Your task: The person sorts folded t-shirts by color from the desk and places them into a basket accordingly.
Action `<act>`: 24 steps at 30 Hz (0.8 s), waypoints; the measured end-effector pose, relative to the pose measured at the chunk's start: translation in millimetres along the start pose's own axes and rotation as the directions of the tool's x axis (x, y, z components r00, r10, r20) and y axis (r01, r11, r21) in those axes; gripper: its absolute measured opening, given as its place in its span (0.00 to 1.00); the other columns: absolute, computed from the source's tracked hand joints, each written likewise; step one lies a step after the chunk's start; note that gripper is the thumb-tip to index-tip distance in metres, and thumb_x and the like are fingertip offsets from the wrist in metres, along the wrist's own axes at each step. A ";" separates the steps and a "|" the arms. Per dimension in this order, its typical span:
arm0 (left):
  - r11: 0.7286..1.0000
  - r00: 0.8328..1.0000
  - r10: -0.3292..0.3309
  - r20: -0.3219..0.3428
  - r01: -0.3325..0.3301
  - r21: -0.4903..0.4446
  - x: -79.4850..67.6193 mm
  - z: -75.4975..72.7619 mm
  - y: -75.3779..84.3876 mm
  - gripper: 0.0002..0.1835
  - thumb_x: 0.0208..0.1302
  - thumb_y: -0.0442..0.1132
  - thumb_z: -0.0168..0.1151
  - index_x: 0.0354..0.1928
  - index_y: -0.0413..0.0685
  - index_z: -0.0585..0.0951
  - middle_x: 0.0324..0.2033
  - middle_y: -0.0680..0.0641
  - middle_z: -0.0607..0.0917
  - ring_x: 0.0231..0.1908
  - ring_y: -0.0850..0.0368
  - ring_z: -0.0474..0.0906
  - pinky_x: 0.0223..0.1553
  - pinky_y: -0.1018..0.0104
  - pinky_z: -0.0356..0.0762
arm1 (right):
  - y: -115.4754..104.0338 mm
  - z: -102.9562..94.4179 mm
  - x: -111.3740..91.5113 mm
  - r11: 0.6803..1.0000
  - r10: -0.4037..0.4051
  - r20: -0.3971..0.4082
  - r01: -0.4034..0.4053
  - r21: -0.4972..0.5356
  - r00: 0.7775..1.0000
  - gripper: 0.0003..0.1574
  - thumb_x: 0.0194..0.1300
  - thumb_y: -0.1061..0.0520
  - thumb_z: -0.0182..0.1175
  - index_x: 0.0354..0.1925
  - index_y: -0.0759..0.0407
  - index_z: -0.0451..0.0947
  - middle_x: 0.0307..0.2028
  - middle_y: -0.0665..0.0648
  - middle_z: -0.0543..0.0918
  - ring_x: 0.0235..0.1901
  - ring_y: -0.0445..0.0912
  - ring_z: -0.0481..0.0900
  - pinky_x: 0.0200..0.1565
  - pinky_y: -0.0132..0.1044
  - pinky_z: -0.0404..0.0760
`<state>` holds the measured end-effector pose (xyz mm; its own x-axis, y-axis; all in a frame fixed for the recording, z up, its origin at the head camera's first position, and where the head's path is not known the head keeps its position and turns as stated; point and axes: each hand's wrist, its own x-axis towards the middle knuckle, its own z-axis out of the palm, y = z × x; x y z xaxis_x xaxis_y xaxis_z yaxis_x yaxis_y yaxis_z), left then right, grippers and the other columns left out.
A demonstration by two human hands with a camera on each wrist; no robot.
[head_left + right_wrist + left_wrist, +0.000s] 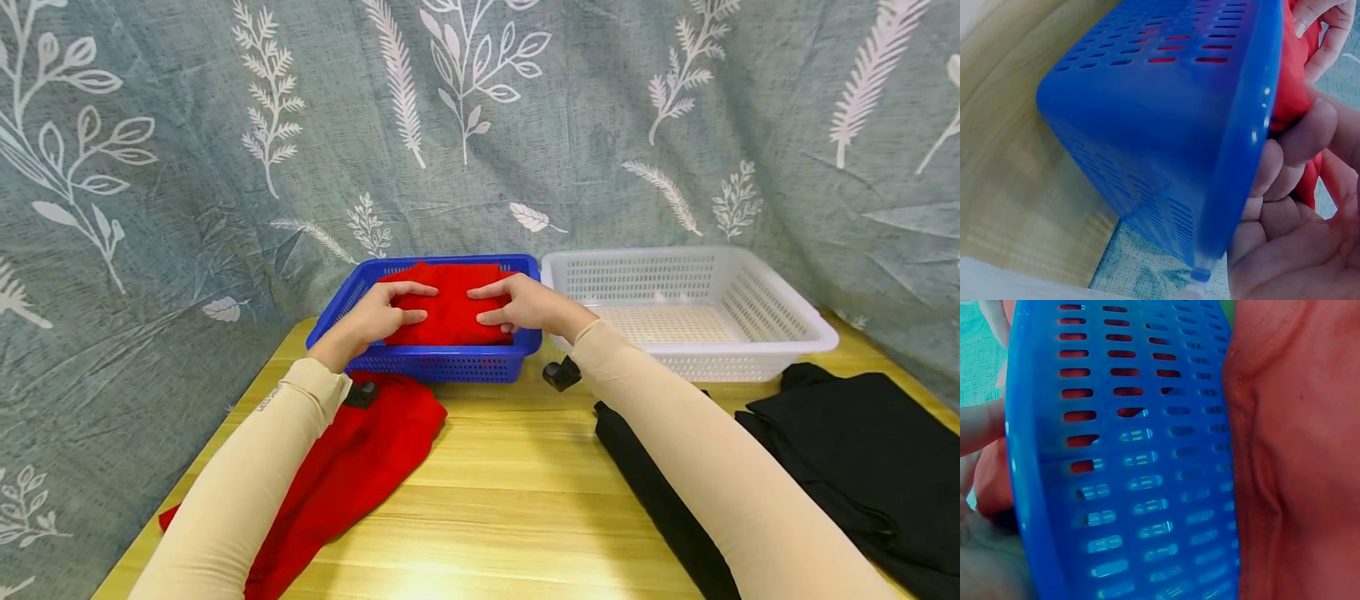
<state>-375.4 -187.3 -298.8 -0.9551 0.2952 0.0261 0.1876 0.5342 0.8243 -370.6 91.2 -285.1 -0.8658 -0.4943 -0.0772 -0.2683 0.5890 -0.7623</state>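
A folded red garment [453, 304] lies in the blue basket [427, 352]. My left hand [377, 315] rests on its left side, index finger and thumb stretched toward the middle. From the right, my right hand [521, 305] touches the garment the same way, its fingertips facing those of the left hand across a narrow gap. The right wrist view shows the right hand's other fingers [1279, 169] bent down inside the basket rim, against the red cloth. Part of the left hand [982, 428] shows beyond the blue rim in the left wrist view.
Another red garment [375, 467] is spread on the wooden table [495, 500] before the blue basket. A white basket [780, 348] stands beside it on the right. Black garments [862, 450] lie at the right, one partly under the right forearm. A patterned cloth [480, 192] hangs behind.
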 end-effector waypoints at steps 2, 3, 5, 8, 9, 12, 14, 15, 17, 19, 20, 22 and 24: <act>1.000 1.000 0.001 0.005 -0.001 0.002 -0.3 0.0 0.6 0.24 0.76 0.34 0.64 0.71 0.55 0.82 0.79 0.45 0.70 0.80 0.43 0.61 0.80 0.43 0.63 | 0.3 -0.9 -0.7 1.000 -0.003 0.003 0.003 -0.010 1.000 0.35 0.77 0.54 0.67 0.78 0.47 0.73 0.57 0.58 0.83 0.34 0.47 0.78 0.43 0.37 0.81; 1.000 1.000 0.000 0.005 0.000 0.003 -0.4 -0.1 0.9 0.24 0.76 0.34 0.64 0.71 0.56 0.82 0.79 0.45 0.70 0.80 0.43 0.61 0.80 0.43 0.62 | 0.1 -1.2 -1.1 1.000 -0.004 0.004 0.004 -0.013 1.000 0.35 0.77 0.54 0.66 0.78 0.47 0.73 0.61 0.58 0.81 0.35 0.47 0.78 0.43 0.37 0.81; 1.000 1.000 -0.001 0.006 0.001 0.008 -0.2 -0.5 1.6 0.24 0.76 0.34 0.64 0.71 0.56 0.82 0.80 0.45 0.69 0.80 0.43 0.61 0.80 0.43 0.62 | -0.9 -1.7 -1.6 1.000 -0.001 0.007 0.001 -0.015 1.000 0.35 0.77 0.54 0.66 0.78 0.47 0.73 0.65 0.59 0.78 0.35 0.48 0.78 0.42 0.36 0.81; 1.000 1.000 -0.005 0.005 0.005 0.015 0.6 -2.1 1.3 0.24 0.76 0.34 0.63 0.71 0.56 0.82 0.80 0.45 0.69 0.80 0.42 0.61 0.80 0.42 0.63 | -3.6 -1.3 -1.2 1.000 0.008 0.013 -0.008 -0.019 1.000 0.36 0.77 0.54 0.66 0.79 0.47 0.72 0.65 0.60 0.79 0.35 0.48 0.77 0.43 0.37 0.80; 1.000 1.000 -0.007 0.003 0.006 0.017 1.0 -2.7 0.9 0.24 0.76 0.34 0.63 0.71 0.56 0.82 0.79 0.45 0.69 0.80 0.42 0.61 0.80 0.42 0.63 | -4.4 -1.0 -0.6 1.000 0.011 0.014 -0.011 -0.022 1.000 0.36 0.78 0.53 0.66 0.79 0.47 0.71 0.66 0.60 0.78 0.36 0.48 0.78 0.43 0.37 0.80; 1.000 1.000 -0.010 0.000 0.010 0.023 1.2 -4.9 -0.2 0.24 0.76 0.33 0.63 0.71 0.54 0.81 0.79 0.44 0.70 0.78 0.42 0.62 0.78 0.43 0.65 | -6.0 1.0 1.8 0.999 0.022 0.012 -0.022 -0.031 1.000 0.36 0.78 0.53 0.65 0.79 0.48 0.71 0.68 0.61 0.78 0.37 0.48 0.78 0.42 0.35 0.81; 1.000 1.000 -0.011 -0.006 0.011 0.026 1.3 -5.4 -1.2 0.25 0.76 0.32 0.63 0.71 0.53 0.81 0.79 0.44 0.70 0.77 0.42 0.64 0.77 0.43 0.67 | -6.2 3.3 3.6 0.999 0.028 0.006 -0.027 -0.031 1.000 0.36 0.78 0.54 0.65 0.79 0.48 0.71 0.70 0.60 0.77 0.37 0.47 0.78 0.41 0.33 0.80; 1.000 1.000 -0.012 -0.009 0.012 0.029 1.0 -5.5 -1.6 0.25 0.76 0.31 0.63 0.71 0.53 0.81 0.79 0.44 0.70 0.77 0.42 0.64 0.76 0.44 0.68 | -6.3 4.4 4.3 0.999 0.031 0.003 -0.030 -0.032 1.000 0.36 0.78 0.54 0.65 0.79 0.48 0.71 0.69 0.60 0.78 0.37 0.48 0.78 0.40 0.32 0.80; 0.999 1.000 -0.012 -0.019 0.013 0.042 0.6 -5.1 -2.1 0.25 0.75 0.30 0.62 0.71 0.52 0.81 0.79 0.43 0.70 0.76 0.41 0.65 0.75 0.44 0.69 | -6.0 6.5 6.2 0.999 0.035 -0.004 -0.035 -0.038 0.999 0.36 0.78 0.54 0.65 0.79 0.49 0.71 0.64 0.61 0.81 0.37 0.47 0.79 0.39 0.32 0.80; 0.993 0.999 -0.009 -0.047 0.014 0.117 -0.2 -5.1 -2.4 0.24 0.75 0.30 0.62 0.70 0.51 0.82 0.78 0.41 0.72 0.75 0.40 0.66 0.74 0.43 0.70 | -6.1 7.7 7.9 0.997 0.044 -0.010 -0.044 -0.056 0.999 0.36 0.78 0.55 0.65 0.79 0.50 0.70 0.56 0.60 0.85 0.36 0.47 0.80 0.39 0.32 0.80; 0.984 0.998 -0.008 -0.067 0.020 0.179 -0.3 -5.3 -2.4 0.24 0.74 0.31 0.62 0.70 0.50 0.83 0.76 0.40 0.74 0.73 0.39 0.69 0.73 0.43 0.71 | -6.0 7.7 8.2 0.996 0.048 -0.020 -0.049 -0.080 0.999 0.37 0.78 0.55 0.66 0.79 0.50 0.70 0.50 0.59 0.86 0.35 0.47 0.81 0.39 0.32 0.81; 0.950 0.995 -0.002 -0.104 0.034 0.310 -1.6 -6.4 -1.2 0.23 0.73 0.32 0.61 0.69 0.48 0.83 0.71 0.36 0.79 0.68 0.39 0.73 0.68 0.44 0.75 | -6.2 6.5 8.8 0.990 0.050 -0.050 -0.056 -0.130 0.998 0.37 0.77 0.54 0.66 0.79 0.52 0.70 0.40 0.59 0.86 0.34 0.47 0.82 0.39 0.34 0.82; 0.902 0.990 0.004 -0.140 0.057 0.428 -3.0 -8.6 0.1 0.23 0.72 0.33 0.61 0.67 0.47 0.84 0.65 0.33 0.83 0.63 0.39 0.77 0.60 0.47 0.77 | -6.4 4.2 8.3 0.982 0.045 -0.089 -0.060 -0.179 0.995 0.36 0.77 0.53 0.66 0.78 0.54 0.71 0.37 0.58 0.86 0.35 0.48 0.83 0.44 0.38 0.83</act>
<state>-374.5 -194.9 -293.9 -0.9770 0.1837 0.1079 0.2130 0.8379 0.5025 -374.3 80.6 -283.6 -0.9111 -0.4087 -0.0540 -0.2869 0.7225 -0.6290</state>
